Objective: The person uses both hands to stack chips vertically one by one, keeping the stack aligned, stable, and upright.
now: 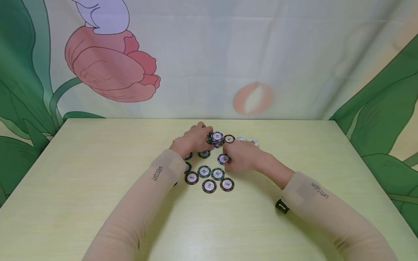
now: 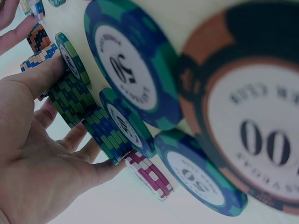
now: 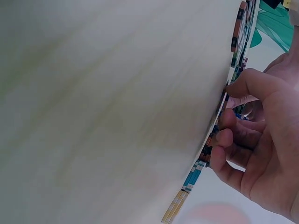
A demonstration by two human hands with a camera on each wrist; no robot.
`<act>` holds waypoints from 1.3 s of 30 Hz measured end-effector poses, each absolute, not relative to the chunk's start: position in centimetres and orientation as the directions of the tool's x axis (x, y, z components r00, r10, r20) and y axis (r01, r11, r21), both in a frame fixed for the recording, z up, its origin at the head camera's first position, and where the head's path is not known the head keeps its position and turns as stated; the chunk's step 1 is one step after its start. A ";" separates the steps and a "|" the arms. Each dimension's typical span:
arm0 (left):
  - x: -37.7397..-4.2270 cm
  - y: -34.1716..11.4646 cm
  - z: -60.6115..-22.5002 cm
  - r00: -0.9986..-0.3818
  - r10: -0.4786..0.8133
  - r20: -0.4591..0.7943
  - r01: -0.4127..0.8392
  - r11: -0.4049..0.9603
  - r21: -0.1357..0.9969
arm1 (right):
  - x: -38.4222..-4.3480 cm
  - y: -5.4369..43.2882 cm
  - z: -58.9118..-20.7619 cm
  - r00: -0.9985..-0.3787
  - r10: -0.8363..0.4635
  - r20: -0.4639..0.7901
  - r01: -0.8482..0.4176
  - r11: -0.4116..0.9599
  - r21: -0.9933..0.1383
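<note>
My left hand [image 1: 193,139] is at the stacked poker chips. In the left wrist view its thumb and fingers curl round a green chip stack [image 2: 70,103], beside a blue-and-green stack [image 2: 108,135]. A blue stack [image 1: 217,137] marked 10 rises just right of that hand. My right hand [image 1: 244,156] pinches a single blue poker chip [image 1: 223,159] low over the table, just in front of the blue stack. In the right wrist view, that chip is mostly hidden by the thumb and fingers [image 3: 238,133].
Black-and-orange 100 chips [image 1: 209,186] and green 20 chips [image 1: 204,172] lie loose in front of the hands. A black stack [image 1: 229,139] and white chips [image 1: 253,142] stand behind the right hand. Pink-and-white chips [image 2: 149,175] sit at the row's left. A patterned curtain [image 1: 202,65] hangs behind the table [image 1: 98,181].
</note>
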State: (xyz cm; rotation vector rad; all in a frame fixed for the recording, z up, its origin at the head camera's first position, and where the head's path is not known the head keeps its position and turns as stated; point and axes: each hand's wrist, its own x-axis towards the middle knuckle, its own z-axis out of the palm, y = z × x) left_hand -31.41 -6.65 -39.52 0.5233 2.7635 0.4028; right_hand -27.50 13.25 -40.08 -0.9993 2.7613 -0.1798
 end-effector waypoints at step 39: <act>-31.7 -6.7 -39.7 -0.891 0.389 -0.236 0.309 0.897 0.315 | -30.3 12.9 -39.6 -0.838 -0.536 0.101 -0.544 0.808 -0.226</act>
